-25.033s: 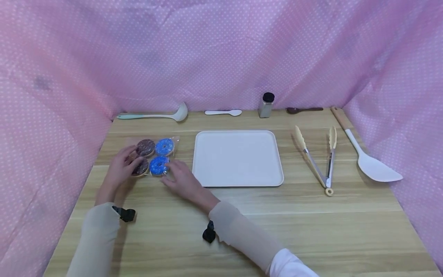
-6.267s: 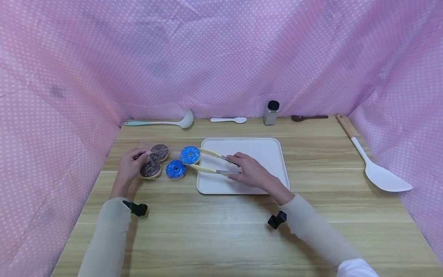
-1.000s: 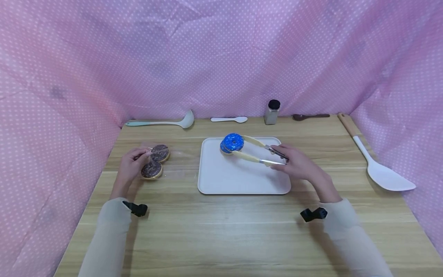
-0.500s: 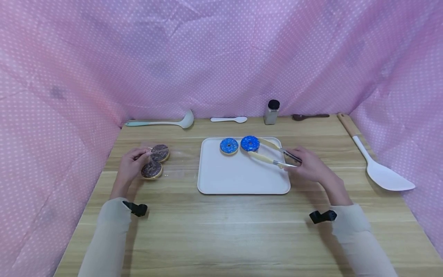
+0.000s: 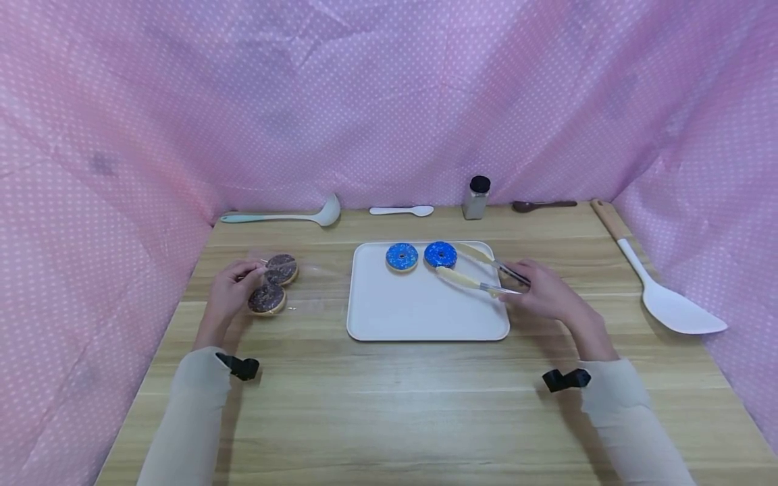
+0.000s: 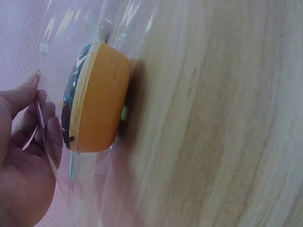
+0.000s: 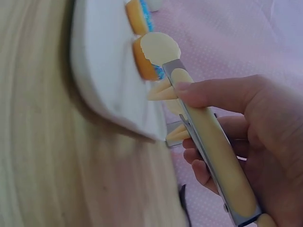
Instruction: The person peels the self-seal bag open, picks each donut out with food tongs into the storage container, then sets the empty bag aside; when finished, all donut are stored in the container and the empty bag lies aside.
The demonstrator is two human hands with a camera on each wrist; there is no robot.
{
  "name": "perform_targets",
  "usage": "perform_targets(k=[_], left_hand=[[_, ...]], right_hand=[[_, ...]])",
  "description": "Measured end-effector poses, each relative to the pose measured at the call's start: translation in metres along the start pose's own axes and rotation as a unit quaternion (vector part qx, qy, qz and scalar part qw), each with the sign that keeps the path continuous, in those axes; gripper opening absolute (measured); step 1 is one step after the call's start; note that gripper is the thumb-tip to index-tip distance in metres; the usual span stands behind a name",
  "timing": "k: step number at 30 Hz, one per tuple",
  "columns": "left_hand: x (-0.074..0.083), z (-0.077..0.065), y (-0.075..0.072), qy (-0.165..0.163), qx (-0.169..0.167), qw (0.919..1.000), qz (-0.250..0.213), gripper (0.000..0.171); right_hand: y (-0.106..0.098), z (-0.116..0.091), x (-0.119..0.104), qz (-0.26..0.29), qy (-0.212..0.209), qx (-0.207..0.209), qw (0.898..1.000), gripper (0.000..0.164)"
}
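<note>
My left hand pinches the edge of a clear plastic bag on the left of the table. Inside the bag are two chocolate donuts, a far one and a near one. On the right, my right hand grips beige-tipped tongs by their arms, as the right wrist view also shows. Their tips stand either side of a dark blue donut at the back of the white tray; whether they press it I cannot tell. Left of it on the tray sits a lighter blue donut.
Along the back edge lie a ladle, a white spoon and a dark brown spoon. A jar with a black lid stands among them. A large white turner lies at the right edge. Pink dotted cloth surrounds the table.
The tongs have carried the dark blue donut right and down onto the tray beside the lighter one. Earlier, both blue donuts lay at the left with the chocolate ones. The left hand stays put lately.
</note>
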State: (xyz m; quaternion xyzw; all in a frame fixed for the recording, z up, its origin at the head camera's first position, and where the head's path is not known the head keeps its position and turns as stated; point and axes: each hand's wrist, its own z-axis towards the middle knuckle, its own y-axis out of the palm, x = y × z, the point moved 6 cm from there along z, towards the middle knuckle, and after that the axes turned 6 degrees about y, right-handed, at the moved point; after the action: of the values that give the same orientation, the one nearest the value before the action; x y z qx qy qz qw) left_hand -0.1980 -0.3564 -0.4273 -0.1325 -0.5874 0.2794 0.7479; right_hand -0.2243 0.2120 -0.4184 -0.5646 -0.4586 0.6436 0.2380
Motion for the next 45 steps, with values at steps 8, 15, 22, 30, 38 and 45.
perform_targets(k=[8, 15, 22, 30, 38, 45], left_hand=[[0.035, -0.005, -0.003, -0.001, -0.006, 0.9999, 0.01, 0.023], [0.042, -0.008, -0.003, 0.0, -0.009, 0.9999, 0.013, 0.023], [0.041, -0.008, -0.003, 0.009, -0.007, 0.9998, 0.019, 0.022], [0.039, -0.006, -0.001, 0.009, -0.01, 0.9998, 0.014, 0.024], [0.039, -0.006, -0.001, 0.017, -0.008, 0.9997, 0.012, 0.021], [0.037, -0.006, 0.0, 0.011, -0.01, 0.9999, 0.002, 0.021]], right_hand=[[-0.005, 0.003, -0.029, -0.004, -0.02, 0.004, 1.0, 0.071], [0.011, 0.016, -0.067, -0.019, -0.05, -0.02, 0.998, 0.068], [0.038, 0.036, -0.101, -0.011, -0.095, -0.05, 0.994, 0.064], [0.07, 0.055, -0.139, -0.008, -0.12, -0.083, 0.989, 0.063], [0.09, 0.07, -0.172, -0.026, -0.135, -0.093, 0.986, 0.062], [0.103, 0.076, -0.192, -0.037, -0.153, -0.101, 0.982, 0.06]])
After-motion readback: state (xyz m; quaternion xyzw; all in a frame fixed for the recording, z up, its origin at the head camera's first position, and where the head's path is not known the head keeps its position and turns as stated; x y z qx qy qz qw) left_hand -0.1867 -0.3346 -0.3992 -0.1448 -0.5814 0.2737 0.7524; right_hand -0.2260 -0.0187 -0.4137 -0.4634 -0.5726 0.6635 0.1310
